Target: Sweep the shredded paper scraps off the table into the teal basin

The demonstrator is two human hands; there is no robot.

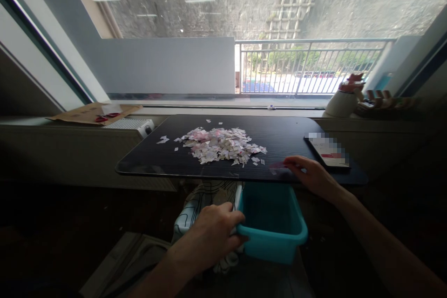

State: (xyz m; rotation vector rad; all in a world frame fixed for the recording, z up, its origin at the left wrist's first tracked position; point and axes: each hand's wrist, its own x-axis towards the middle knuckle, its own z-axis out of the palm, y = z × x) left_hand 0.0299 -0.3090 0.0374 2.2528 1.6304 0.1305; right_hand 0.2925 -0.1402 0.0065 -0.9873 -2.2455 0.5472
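My left hand (221, 228) is closed around the near left rim of a teal plastic bin (274, 247), which sits just below the table's front edge. The bin's dark inside shows nothing I can make out. Over the table's front right part, my right hand (309, 172) pinches a thin, see-through pinkish piece of film (277, 166) at its right end. To the left of that film, a heap of small torn paper scraps (223, 145), mostly white with some pink, lies on the black tabletop (279, 130). A few loose scraps lie around the heap.
A phone-like flat device (328, 150), its face blurred, lies at the table's right. On the sill stand a white container (342, 102) at right and brown paper (92, 114) with red-handled scissors (106, 117) at left. A white radiator (129, 125) is beside the table.
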